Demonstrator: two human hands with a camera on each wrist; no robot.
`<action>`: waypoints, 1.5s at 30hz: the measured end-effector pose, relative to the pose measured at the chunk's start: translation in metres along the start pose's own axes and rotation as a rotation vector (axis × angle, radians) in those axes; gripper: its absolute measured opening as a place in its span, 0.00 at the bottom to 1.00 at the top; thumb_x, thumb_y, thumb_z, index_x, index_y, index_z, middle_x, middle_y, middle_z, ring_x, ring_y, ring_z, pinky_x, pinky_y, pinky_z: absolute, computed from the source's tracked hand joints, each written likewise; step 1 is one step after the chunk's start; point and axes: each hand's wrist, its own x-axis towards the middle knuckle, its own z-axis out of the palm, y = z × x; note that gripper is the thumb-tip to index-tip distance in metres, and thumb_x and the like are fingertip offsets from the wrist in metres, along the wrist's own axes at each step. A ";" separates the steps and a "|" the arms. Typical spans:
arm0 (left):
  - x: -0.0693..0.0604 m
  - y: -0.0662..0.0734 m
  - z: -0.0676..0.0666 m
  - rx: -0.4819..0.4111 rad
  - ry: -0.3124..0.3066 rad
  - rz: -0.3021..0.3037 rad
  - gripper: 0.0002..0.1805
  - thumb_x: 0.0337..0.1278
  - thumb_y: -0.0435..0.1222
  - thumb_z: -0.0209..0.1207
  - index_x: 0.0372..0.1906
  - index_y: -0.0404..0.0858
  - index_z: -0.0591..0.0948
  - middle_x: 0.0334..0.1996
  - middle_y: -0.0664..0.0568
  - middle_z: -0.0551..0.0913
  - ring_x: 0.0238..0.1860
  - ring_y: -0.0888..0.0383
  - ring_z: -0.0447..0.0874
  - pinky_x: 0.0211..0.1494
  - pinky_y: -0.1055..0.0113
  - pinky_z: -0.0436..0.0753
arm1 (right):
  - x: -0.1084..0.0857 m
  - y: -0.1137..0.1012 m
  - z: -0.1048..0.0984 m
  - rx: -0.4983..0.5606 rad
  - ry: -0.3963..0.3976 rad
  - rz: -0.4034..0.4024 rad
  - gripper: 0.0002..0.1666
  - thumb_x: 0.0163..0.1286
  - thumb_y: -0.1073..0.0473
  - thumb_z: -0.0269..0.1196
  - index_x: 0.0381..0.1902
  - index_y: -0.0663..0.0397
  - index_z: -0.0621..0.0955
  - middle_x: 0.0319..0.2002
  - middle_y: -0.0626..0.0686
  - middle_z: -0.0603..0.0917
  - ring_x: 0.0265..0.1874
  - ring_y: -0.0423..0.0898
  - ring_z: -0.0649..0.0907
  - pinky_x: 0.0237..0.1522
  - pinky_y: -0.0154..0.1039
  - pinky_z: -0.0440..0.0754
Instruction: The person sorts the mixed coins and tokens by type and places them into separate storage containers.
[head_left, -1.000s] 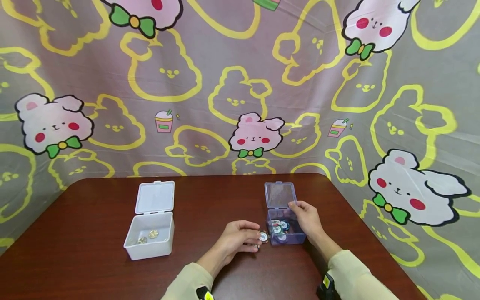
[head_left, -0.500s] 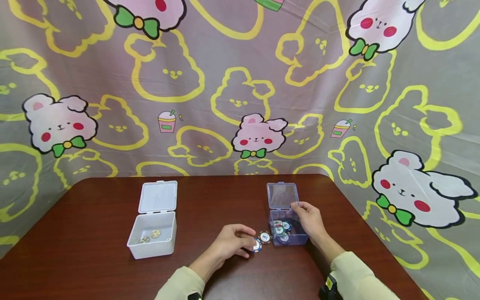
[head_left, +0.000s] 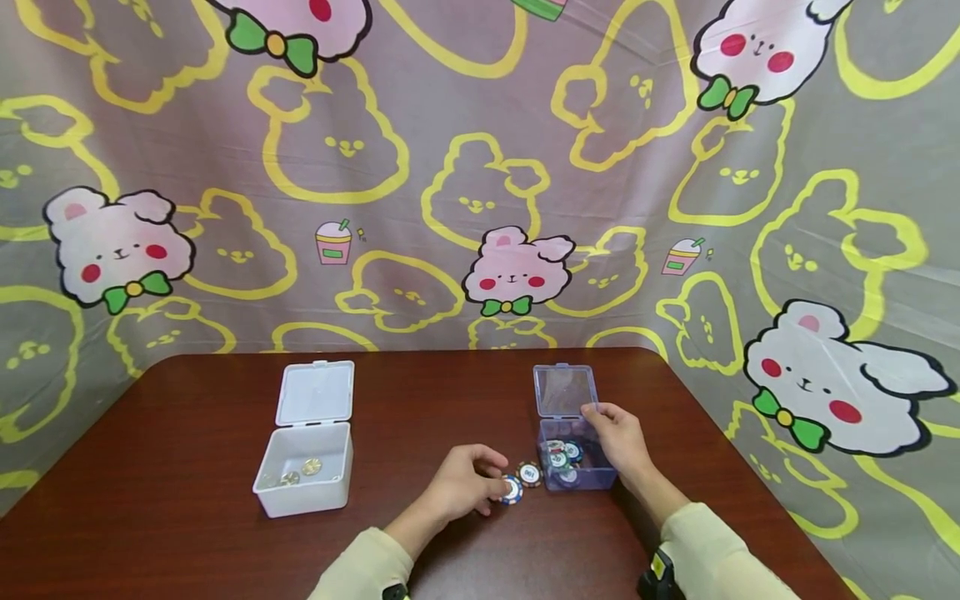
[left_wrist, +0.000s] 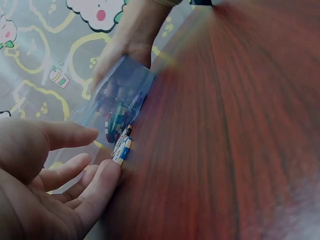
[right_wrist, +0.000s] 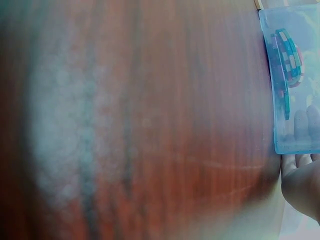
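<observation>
My left hand (head_left: 467, 482) is at the middle of the table, its thumb tip touching the near edge of a blue-and-white poker chip (head_left: 513, 490). In the left wrist view a gap shows between that thumb and the other fingers. A black-edged poker chip (head_left: 529, 475) lies flat between the blue one and a clear purplish plastic box (head_left: 596, 477). Several poker chips (head_left: 558, 460) are inside this box, whose lid (head_left: 565, 392) stands up. My right hand (head_left: 621, 437) holds the box by its right side; some fingers show through the plastic in the right wrist view.
On the left stands a white plastic box (head_left: 303, 498) with its lid up and gold-coloured coins (head_left: 311, 467) inside. The brown table (head_left: 420, 392) ends at a patterned cloth (head_left: 405, 167) behind and on the right.
My left hand has drawn back a little to the left, baring the blue-and-white chip on the table. The right hand stays on the purplish box.
</observation>
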 end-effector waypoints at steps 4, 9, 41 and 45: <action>0.001 0.003 0.002 0.146 0.000 0.033 0.18 0.42 0.22 0.71 0.43 0.27 0.82 0.34 0.44 0.79 0.16 0.58 0.77 0.18 0.64 0.80 | 0.000 0.000 0.001 0.008 -0.004 -0.001 0.18 0.76 0.55 0.60 0.47 0.70 0.81 0.32 0.56 0.89 0.33 0.42 0.87 0.41 0.34 0.81; 0.002 0.006 0.004 0.314 -0.005 0.061 0.20 0.37 0.23 0.75 0.42 0.29 0.83 0.35 0.45 0.77 0.13 0.59 0.75 0.16 0.66 0.78 | 0.000 0.000 0.001 0.001 0.004 -0.004 0.19 0.76 0.55 0.61 0.47 0.70 0.81 0.32 0.56 0.89 0.33 0.42 0.86 0.41 0.34 0.81; 0.003 0.005 0.004 0.513 0.020 0.129 0.18 0.29 0.25 0.79 0.34 0.36 0.87 0.29 0.54 0.78 0.34 0.57 0.76 0.40 0.66 0.75 | 0.000 0.000 0.000 0.005 0.000 0.007 0.19 0.76 0.55 0.61 0.48 0.69 0.81 0.33 0.56 0.89 0.34 0.43 0.87 0.41 0.33 0.81; 0.004 0.004 0.004 0.514 0.023 0.125 0.18 0.29 0.26 0.79 0.33 0.37 0.87 0.29 0.54 0.77 0.33 0.58 0.74 0.39 0.66 0.75 | 0.000 0.001 0.000 0.010 -0.001 -0.005 0.19 0.76 0.55 0.61 0.48 0.70 0.81 0.33 0.56 0.89 0.33 0.42 0.87 0.41 0.34 0.81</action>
